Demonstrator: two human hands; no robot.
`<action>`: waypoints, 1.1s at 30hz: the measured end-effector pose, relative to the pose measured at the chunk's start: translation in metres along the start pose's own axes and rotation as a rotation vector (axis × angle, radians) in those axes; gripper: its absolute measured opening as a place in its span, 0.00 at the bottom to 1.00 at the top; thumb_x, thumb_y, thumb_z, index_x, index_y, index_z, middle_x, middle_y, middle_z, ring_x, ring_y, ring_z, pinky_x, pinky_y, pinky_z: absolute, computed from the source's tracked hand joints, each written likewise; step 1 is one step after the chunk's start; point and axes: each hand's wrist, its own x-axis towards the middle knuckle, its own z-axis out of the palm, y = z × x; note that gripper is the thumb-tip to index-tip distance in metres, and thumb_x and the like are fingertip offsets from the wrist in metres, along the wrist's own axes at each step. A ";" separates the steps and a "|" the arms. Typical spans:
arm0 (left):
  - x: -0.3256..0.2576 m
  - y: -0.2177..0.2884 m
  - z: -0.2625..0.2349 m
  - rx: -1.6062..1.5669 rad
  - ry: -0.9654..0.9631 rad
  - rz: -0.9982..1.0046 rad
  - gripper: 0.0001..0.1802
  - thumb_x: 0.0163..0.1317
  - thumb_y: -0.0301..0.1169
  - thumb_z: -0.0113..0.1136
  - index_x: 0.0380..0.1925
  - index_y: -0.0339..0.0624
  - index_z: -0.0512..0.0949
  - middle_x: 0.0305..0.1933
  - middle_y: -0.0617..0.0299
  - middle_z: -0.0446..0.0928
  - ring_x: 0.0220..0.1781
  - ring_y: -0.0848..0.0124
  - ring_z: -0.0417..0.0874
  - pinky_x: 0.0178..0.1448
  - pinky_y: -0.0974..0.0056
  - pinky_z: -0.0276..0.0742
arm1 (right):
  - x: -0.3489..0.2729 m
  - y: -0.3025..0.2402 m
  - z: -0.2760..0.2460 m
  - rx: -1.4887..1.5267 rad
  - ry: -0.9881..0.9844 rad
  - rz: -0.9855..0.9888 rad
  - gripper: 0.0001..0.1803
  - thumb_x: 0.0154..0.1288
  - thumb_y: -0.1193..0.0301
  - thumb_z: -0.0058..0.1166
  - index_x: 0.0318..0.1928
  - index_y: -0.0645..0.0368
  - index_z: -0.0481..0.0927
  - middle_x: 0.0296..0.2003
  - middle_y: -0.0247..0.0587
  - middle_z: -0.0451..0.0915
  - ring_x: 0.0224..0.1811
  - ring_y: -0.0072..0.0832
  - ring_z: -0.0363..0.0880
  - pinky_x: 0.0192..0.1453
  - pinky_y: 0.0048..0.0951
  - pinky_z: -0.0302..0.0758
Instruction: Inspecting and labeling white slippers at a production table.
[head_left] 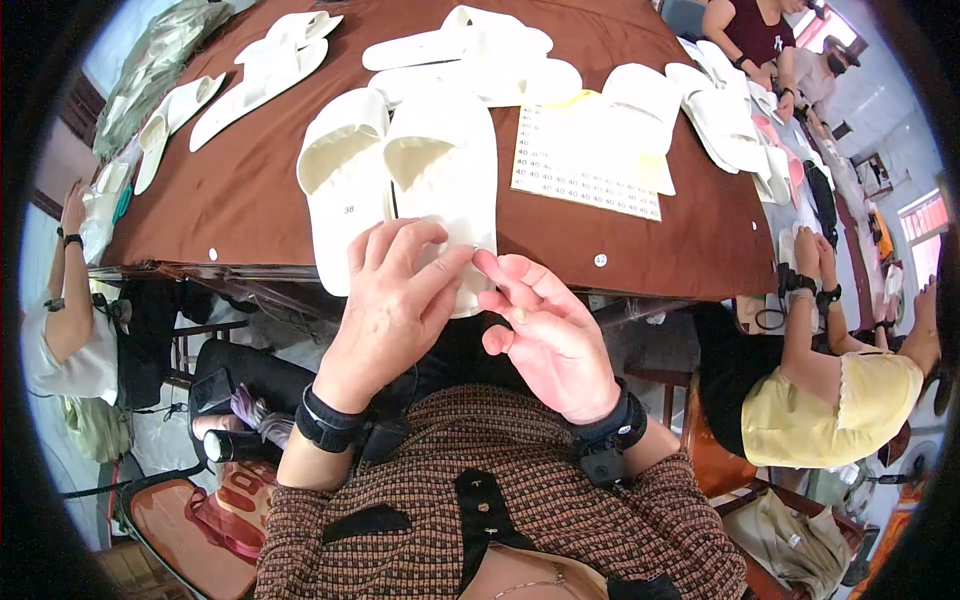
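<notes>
Two white slide slippers lie side by side at the table's near edge, heels toward me. The left slipper [345, 215] has a small dark printed mark on its insole. My left hand [390, 295] rests across the heel of the right slipper [440, 175], palm down, fingers apart and loosely bent. Beside it, my right hand [555, 335] is turned palm inward with its fingers curled. Both index fingertips meet above this slipper; a tiny pale speck shows between them, too small to name.
A sheet of printed labels [580, 165] lies right of the slippers, partly under another white slipper [645, 105]. More white slippers [470, 60] spread over the brown tablecloth [270, 215]. Co-workers sit at both sides, one in a yellow top [830, 410]. A black-lidded bottle [235, 445] stands lower left.
</notes>
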 end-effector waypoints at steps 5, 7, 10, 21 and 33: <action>0.000 0.001 0.000 0.053 -0.034 0.013 0.18 0.51 0.27 0.65 0.45 0.47 0.81 0.51 0.59 0.74 0.58 0.58 0.73 0.65 0.49 0.64 | 0.002 -0.002 -0.001 -0.011 -0.018 -0.008 0.25 0.69 0.81 0.46 0.67 0.60 0.67 0.68 0.40 0.67 0.60 0.28 0.73 0.52 0.32 0.76; 0.000 0.004 -0.002 0.092 -0.054 0.027 0.19 0.50 0.28 0.66 0.46 0.47 0.81 0.52 0.60 0.74 0.58 0.58 0.73 0.66 0.49 0.63 | 0.002 -0.007 -0.003 -0.017 -0.026 0.009 0.26 0.69 0.81 0.47 0.67 0.60 0.67 0.67 0.41 0.69 0.61 0.29 0.73 0.52 0.33 0.77; -0.001 0.009 -0.004 0.177 -0.100 0.036 0.21 0.52 0.26 0.64 0.49 0.49 0.82 0.54 0.60 0.73 0.61 0.56 0.71 0.67 0.46 0.62 | 0.000 -0.012 -0.006 -0.039 -0.030 0.003 0.26 0.69 0.81 0.46 0.67 0.60 0.67 0.66 0.42 0.70 0.61 0.30 0.73 0.52 0.33 0.77; 0.002 0.016 -0.002 0.407 -0.159 0.236 0.20 0.52 0.29 0.58 0.47 0.34 0.79 0.52 0.57 0.72 0.62 0.58 0.71 0.70 0.45 0.62 | 0.001 -0.008 -0.011 -0.555 0.002 -0.183 0.22 0.69 0.81 0.45 0.63 0.60 0.67 0.64 0.40 0.70 0.58 0.26 0.72 0.53 0.28 0.77; 0.005 0.007 -0.004 0.309 -0.181 0.224 0.19 0.53 0.30 0.59 0.46 0.36 0.79 0.53 0.59 0.72 0.60 0.60 0.72 0.68 0.48 0.64 | 0.024 0.000 -0.012 -1.663 -0.185 -0.784 0.25 0.53 0.87 0.52 0.54 0.65 0.72 0.57 0.48 0.77 0.53 0.43 0.74 0.59 0.40 0.72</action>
